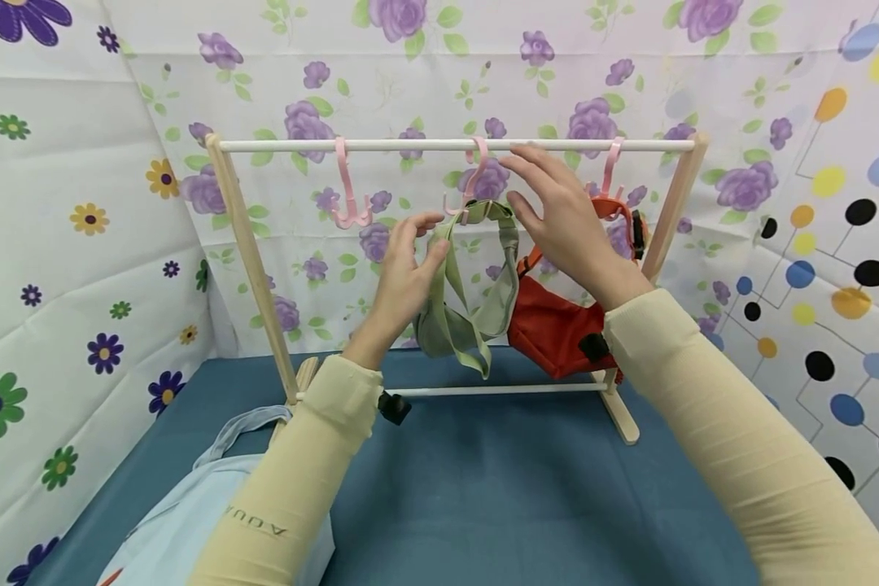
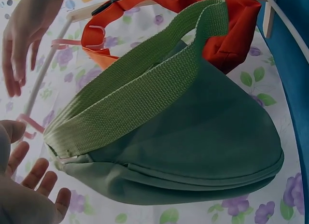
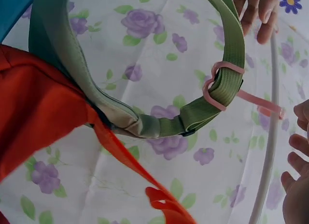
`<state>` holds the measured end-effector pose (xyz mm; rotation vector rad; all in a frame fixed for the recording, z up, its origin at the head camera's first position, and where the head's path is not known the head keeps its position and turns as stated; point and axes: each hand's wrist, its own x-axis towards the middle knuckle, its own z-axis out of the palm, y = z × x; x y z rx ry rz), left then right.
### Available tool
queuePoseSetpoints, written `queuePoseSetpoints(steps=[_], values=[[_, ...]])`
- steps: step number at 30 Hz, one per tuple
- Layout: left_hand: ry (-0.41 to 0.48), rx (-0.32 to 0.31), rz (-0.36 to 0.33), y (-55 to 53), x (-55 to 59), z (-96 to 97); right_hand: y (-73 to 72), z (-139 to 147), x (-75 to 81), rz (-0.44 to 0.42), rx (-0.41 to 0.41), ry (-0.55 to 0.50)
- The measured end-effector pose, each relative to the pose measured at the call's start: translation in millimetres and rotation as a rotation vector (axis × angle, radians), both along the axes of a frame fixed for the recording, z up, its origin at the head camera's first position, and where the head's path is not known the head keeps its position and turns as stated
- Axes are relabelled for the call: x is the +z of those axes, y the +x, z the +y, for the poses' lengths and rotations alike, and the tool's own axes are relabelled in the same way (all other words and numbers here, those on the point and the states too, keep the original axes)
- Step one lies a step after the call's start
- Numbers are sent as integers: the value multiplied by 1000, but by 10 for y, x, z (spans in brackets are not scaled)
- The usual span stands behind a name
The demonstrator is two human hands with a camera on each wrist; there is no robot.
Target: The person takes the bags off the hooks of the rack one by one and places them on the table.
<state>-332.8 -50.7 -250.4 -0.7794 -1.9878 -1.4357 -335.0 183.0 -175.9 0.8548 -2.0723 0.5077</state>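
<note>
Head view: left sleeve point(image 1: 286, 480) blocks part of the light blue bag point(image 1: 212, 496), which also runs off the bottom edge, plus part of the stand's left foot point(image 1: 306, 377); sleeve lettering point(image 1: 256, 521) only partly legible. Right hand point(image 1: 567, 224) and right sleeve point(image 1: 710, 407) hide bits of the red bag point(image 1: 553, 325) and its strap. Wrist views: left crops the left hand point(image 2: 31, 185) at left, right crops the green bag point(image 3: 60, 31) up top.
</note>
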Motion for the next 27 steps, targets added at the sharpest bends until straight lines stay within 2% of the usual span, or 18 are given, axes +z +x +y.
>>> queuePoseSetpoints(steps=[4, 7, 19, 27], values=[[-9, 11, -24, -30, 20, 36, -51, -93, 96, 20, -56, 120], [-22, 20, -43, -45, 32, 55, -87, -137, 150, -1, -107, 196], [-84, 33, -72, -106, 46, 107, -187, -239, 282, -37, -122, 279], [-242, 158, -126, -116, 76, 176, -296, -297, 354, -73, -182, 371]])
